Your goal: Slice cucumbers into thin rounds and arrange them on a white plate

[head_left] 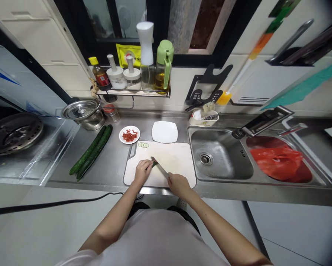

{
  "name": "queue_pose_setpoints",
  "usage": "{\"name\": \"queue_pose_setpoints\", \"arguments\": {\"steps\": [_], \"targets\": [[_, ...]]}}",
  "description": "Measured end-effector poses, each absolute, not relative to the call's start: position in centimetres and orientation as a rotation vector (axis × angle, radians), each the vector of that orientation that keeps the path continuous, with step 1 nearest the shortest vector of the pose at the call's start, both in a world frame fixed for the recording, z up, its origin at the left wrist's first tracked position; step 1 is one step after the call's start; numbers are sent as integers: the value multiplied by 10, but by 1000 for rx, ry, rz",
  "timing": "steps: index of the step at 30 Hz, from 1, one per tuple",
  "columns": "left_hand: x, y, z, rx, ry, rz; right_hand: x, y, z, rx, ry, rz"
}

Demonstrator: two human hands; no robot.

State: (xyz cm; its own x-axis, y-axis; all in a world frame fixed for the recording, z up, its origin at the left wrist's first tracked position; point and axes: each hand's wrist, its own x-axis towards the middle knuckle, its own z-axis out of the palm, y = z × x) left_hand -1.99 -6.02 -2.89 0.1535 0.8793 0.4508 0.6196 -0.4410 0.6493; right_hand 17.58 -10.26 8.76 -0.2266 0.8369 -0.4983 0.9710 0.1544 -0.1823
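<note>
On the white cutting board point(182, 151), my left hand point(143, 172) has its fingers closed on a short dark green cucumber piece point(154, 163), mostly hidden under the fingertips. My right hand point(178, 183) grips a kitchen knife point(161, 169), whose blade slants up and left with its tip beside the cucumber piece. Whether the edge touches the cucumber I cannot tell. Several round cucumber slices point(143, 145) lie overlapping at the board's upper left corner. Just behind the board are a white plate point(165, 132) and a small dish point(122, 136) of chopped red pieces point(130, 135).
Two whole cucumbers point(92, 151) lie on the steel counter at left, near a lidded pot point(88, 114) and a stove burner point(14, 133). The sink point(221, 155) adjoins the board's right side; a red plastic bag point(276, 160) fills its second basin. Above hangs a condiment shelf point(135, 93).
</note>
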Motion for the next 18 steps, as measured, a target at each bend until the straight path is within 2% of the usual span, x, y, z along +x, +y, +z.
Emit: {"name": "queue_pose_setpoints", "arguments": {"steps": [18], "targets": [[-23, -56, -26, 2131, 1463, 1125, 168, -92, 96, 1715, 2119, -711]]}}
